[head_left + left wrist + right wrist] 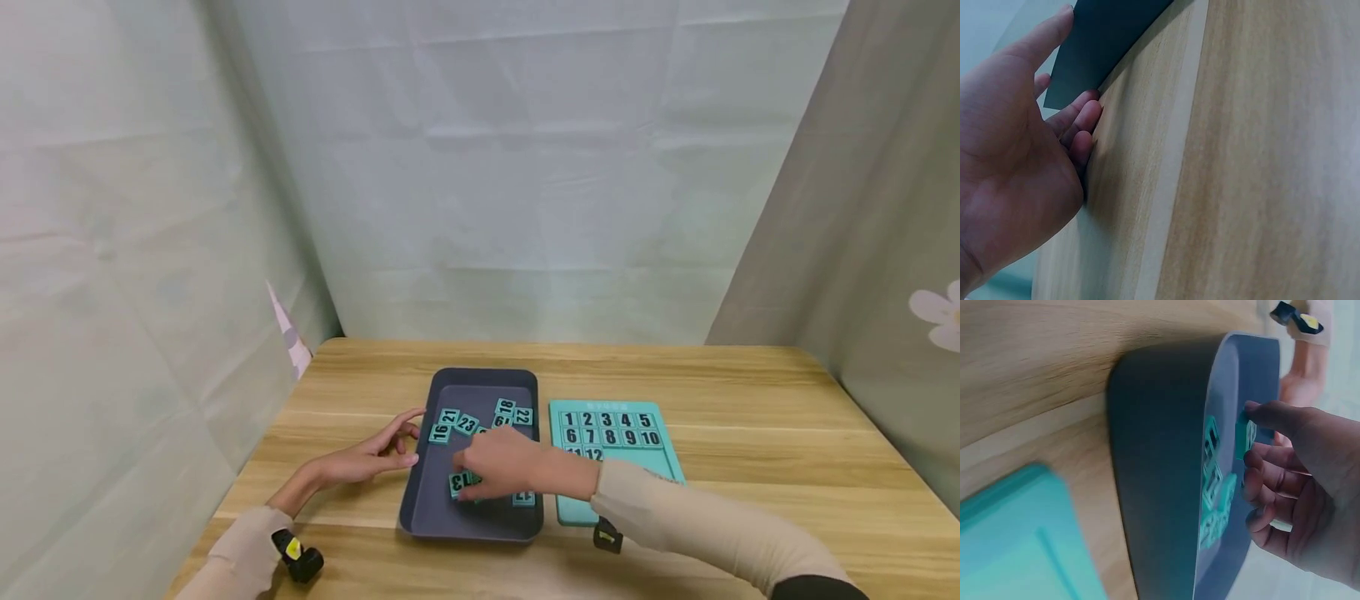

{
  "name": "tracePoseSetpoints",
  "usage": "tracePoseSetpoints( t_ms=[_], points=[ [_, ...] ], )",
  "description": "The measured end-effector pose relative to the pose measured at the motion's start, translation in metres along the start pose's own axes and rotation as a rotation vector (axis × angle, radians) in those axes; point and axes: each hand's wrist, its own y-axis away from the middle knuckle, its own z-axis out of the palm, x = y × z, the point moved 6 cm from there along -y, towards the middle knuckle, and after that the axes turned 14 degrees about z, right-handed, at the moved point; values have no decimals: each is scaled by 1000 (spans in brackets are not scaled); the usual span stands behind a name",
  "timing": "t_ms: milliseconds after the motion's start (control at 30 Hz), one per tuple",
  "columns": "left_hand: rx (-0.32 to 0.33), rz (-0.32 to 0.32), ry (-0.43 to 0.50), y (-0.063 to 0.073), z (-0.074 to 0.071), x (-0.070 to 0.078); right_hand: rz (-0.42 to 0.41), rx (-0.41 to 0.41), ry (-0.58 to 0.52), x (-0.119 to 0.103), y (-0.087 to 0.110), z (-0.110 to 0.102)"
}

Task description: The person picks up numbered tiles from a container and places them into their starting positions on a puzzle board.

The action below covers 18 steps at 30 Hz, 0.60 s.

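My right hand [502, 461] is over the dark grey tray [427, 517]. It pinches a teal number tile marked 13 [457, 486] between thumb and fingers, and the right wrist view shows that tile [1245, 434] at the fingertips. Several other teal number tiles lie loose in the tray, among them 23 [467, 424], 21 [449, 416] and 22 [522, 416]; the hand hides some. At the tray's left side, my left hand [367, 458] touches the rim with loosely bent fingers. To the right of the tray lies a teal number board [637, 458] with tiles 1 to 12 in order.
The wooden table [787, 433] carries tray and board side by side. My right forearm crosses the board's lower part and covers some of it. Pale cloth [525, 167] hangs behind the table and along both sides.
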Motion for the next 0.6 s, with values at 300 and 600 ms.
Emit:
tracePoseSetpoints(
  t_ms=[300, 600],
  points=[
    [6, 4, -23, 0, -4, -1, 86, 84, -143, 48, 42, -19],
    [10, 2, -20, 4, -7, -3, 215, 132, -187, 92, 90, -19]
  ],
)
